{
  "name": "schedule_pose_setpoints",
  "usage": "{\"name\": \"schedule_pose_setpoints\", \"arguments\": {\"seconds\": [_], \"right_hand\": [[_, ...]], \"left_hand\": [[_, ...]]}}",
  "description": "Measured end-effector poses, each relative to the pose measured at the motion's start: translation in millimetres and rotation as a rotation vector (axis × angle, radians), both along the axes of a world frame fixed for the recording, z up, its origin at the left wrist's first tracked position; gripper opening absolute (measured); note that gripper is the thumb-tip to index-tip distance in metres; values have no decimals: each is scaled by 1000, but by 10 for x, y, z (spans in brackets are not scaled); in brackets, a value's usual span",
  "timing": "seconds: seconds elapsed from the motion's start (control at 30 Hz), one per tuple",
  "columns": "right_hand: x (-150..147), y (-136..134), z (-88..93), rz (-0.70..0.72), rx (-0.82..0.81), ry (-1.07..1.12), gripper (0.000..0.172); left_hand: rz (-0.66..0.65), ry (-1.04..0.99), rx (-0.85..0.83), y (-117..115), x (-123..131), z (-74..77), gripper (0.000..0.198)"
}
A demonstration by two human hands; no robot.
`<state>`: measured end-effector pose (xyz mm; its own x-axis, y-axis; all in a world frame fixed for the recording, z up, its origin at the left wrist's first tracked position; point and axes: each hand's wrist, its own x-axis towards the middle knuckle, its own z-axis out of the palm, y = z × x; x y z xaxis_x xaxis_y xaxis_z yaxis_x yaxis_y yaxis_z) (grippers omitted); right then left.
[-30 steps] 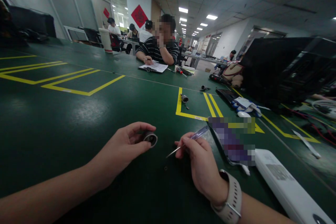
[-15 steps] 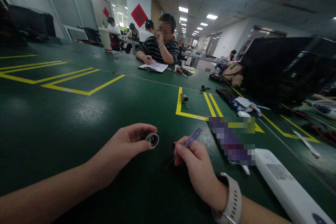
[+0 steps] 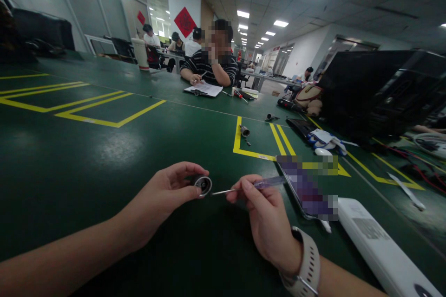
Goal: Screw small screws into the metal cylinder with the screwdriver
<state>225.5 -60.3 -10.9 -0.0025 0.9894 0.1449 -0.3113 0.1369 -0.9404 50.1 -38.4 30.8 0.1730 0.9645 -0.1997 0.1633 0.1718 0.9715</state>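
A round metal cup-shaped part [image 3: 203, 186] is pinched between the thumb and fingers of my left hand [image 3: 176, 184], its hollow end facing right. My right hand [image 3: 261, 202] grips a screwdriver [image 3: 270, 182] with a clear purple handle. The thin shaft points left, and its tip is just right of the metal part's rim, seemingly apart from it. Farther up the table, a similar metal part [image 3: 245, 131] lies inside a yellow tape outline, with small bits beside it. Another metal piece [image 3: 270, 117] lies behind that.
Right of my hand lie a phone [image 3: 303, 190] with a blurred screen and a long white device [image 3: 376, 236]. Beyond are gloves [image 3: 325, 140], a white mouse [image 3: 323, 151] and a large black case [image 3: 379, 93]. Across the green table [image 3: 114, 162] a person [image 3: 209, 67] sits with a clipboard [image 3: 204, 88].
My right hand has turned the screwdriver from a downward slant to nearly level, bringing its tip up close to the metal part. My left hand has barely moved.
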Motion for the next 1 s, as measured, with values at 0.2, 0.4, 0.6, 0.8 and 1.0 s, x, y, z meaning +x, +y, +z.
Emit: {"name": "schedule_pose_setpoints", "arguments": {"seconds": [0.2,0.4,0.6,0.8,1.0], "right_hand": [[-12,-118,79,-28,262,-415,12],[-27,-157,98,-38,447,-537,18],[-46,-185,111,-41,592,-591,27],[-78,-222,137,-58,685,-690,31],[-87,-239,117,-43,702,-734,29]], "left_hand": [[-49,-18,23,0,-19,-43,24],[-51,-21,25,-23,-9,-40,26],[-61,-13,81,-43,-7,-67,27],[-78,20,147,-32,-23,-112,23],[-55,-6,182,-6,-25,-134,18]]}}
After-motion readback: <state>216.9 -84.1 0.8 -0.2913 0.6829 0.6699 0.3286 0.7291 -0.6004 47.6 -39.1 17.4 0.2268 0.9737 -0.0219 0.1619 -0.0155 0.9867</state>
